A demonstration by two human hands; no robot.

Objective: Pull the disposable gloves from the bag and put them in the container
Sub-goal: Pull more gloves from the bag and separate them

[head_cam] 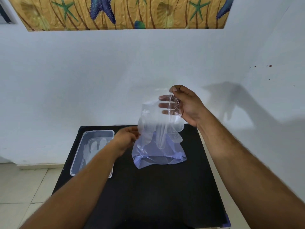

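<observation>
A clear disposable glove hangs fingers-down from my right hand, which pinches its cuff high above the table. Below it a bluish transparent bag stands on the black table, mouth up. My left hand grips the bag's left upper edge. To the left lies a clear rectangular container with a glove lying inside, partly hidden by my left forearm.
The small black table stands against a white wall. Tiled floor lies to the left of the table. A patterned panel hangs high on the wall.
</observation>
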